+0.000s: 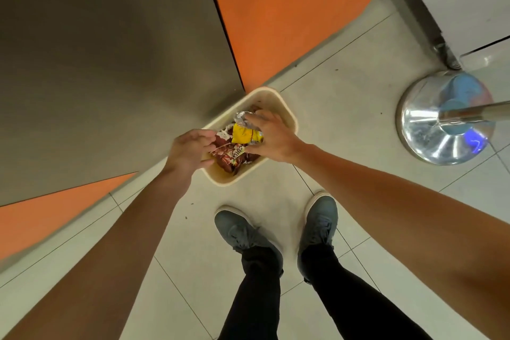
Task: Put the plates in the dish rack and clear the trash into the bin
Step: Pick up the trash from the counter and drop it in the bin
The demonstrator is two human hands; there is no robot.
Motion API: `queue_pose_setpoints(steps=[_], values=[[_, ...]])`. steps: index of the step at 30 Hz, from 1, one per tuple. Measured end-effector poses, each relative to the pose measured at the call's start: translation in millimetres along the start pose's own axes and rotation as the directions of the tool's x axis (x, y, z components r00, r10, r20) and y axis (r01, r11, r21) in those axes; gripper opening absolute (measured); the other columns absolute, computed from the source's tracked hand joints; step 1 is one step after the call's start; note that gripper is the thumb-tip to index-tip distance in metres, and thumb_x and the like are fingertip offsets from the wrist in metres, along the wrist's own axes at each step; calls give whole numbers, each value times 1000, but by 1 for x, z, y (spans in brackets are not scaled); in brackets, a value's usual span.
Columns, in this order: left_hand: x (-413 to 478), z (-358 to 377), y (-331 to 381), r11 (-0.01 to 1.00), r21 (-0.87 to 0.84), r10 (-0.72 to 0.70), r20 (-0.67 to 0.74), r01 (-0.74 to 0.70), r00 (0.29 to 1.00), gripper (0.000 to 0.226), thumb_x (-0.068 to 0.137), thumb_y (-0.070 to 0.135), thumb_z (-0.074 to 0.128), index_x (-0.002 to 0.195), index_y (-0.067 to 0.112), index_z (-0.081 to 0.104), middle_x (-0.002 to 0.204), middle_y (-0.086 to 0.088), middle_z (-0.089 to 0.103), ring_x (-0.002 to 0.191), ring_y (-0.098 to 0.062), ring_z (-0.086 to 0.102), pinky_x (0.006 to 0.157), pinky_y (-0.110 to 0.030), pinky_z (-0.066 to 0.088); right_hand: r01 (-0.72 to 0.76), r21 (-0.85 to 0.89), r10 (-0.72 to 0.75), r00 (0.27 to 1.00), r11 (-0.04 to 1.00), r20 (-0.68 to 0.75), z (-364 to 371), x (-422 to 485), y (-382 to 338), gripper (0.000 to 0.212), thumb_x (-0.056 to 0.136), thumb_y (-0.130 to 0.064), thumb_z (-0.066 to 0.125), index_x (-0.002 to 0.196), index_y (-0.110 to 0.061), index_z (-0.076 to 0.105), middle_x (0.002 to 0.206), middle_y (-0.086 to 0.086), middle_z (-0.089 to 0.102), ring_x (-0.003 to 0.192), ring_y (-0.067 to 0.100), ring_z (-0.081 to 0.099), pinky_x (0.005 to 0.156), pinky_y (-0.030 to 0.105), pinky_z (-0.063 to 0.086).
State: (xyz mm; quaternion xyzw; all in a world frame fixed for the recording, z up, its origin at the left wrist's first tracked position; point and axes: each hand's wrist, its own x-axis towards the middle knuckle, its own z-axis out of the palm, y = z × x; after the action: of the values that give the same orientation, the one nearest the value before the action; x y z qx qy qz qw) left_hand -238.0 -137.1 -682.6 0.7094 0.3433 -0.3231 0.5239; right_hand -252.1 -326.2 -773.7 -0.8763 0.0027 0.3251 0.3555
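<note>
Bin: cream rectangular plastic bin (287,114) with rounded corners, upright on the floor, open top, directly under both sets of fingers.

Trash, heaped at rim level:
- crumpled yellow wrapper with silver foil lining (242,134), held between the right hand (271,136) fingers (255,116) and thumb.
- red-brown printed snack wrapper (229,159), creased, just below the yellow one; its left edge is at the curled left hand (187,150) fingers (205,135), which appear to pinch it.
- small white crumpled scrap (223,134), between the two sets of fingers.
</note>
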Motion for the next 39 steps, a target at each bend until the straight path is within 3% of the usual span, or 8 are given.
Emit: queue_pose_setpoints(steps=[6, 15, 20, 23, 27, 32, 35, 39], values=[[-26, 10, -3, 999, 22, 44, 38, -45, 998, 24, 91, -1, 54, 88, 18, 67, 107, -7, 66, 101, -21, 61, 75, -30, 53, -18, -27, 18, 999, 999, -30, -30, -33, 1, 71, 86, -35, 70, 148, -20, 39, 153, 9, 31, 141, 27, 27, 116, 37, 27], [-112, 2, 25, 982, -27, 184, -40, -186, 982, 24, 96, 5, 48, 87, 13, 68, 91, -4, 71, 81, -14, 65, 69, -30, 49, 116, 22, -114, 991, 993, -72, -77, -93, -62, 49, 89, -11, 63, 137, -17, 55, 145, 8, 45, 136, 24, 35, 114, 34, 33], [-173, -7, 51, 977, 1, 214, -74, -214, 974, 21, 96, 8, 49, 91, 10, 69, 85, -1, 72, 72, -8, 66, 64, -27, 47, 206, 76, -201, 977, 976, -68, -118, -150, -114, 18, 94, -6, 57, 103, -1, 71, 113, 13, 64, 99, 21, 57, 95, 39, 46], [-215, -9, 65, 976, -32, 210, -86, -213, 974, 22, 95, 8, 52, 83, 16, 70, 81, 1, 73, 70, -8, 67, 63, -27, 47, 236, 103, -233, 972, 966, -42, -150, -190, -146, 20, 97, -7, 53, 96, 1, 71, 102, 12, 69, 94, 23, 62, 89, 37, 46], [-270, -10, 88, 956, -49, 283, -99, -289, 954, 24, 94, 7, 53, 82, 16, 72, 84, -7, 73, 76, -19, 67, 60, -23, 48, 160, 229, -165, 986, 960, 5, -193, -231, -191, 24, 99, -15, 51, 99, -14, 75, 99, 1, 72, 92, 15, 64, 81, 23, 45], [-340, -19, 131, 900, -135, 401, -118, -414, 909, 24, 93, -2, 52, 86, 11, 71, 80, -1, 71, 65, -1, 63, 60, -12, 46, 193, 275, -196, 980, 942, -16, -235, -274, -239, 23, 97, -12, 52, 92, -16, 74, 89, 4, 71, 86, 21, 66, 83, 39, 51], [-385, -32, 148, 870, -117, 465, -124, -478, 877, 26, 91, -3, 51, 88, 14, 70, 83, -3, 72, 71, -5, 65, 65, -16, 49, 209, 257, -220, 976, 944, 13, -255, -301, -273, 26, 99, -15, 49, 88, -16, 73, 86, 3, 71, 80, 18, 68, 82, 44, 53], [-436, -51, 161, 832, -120, 517, -189, -542, 835, 24, 89, -4, 52, 91, 10, 71, 84, -3, 73, 78, -13, 68, 78, -26, 54, 277, 205, -290, 956, 939, 36, -278, -337, -323, 26, 99, -17, 49, 87, -15, 72, 73, -7, 68, 71, 8, 64, 72, 30, 49]])
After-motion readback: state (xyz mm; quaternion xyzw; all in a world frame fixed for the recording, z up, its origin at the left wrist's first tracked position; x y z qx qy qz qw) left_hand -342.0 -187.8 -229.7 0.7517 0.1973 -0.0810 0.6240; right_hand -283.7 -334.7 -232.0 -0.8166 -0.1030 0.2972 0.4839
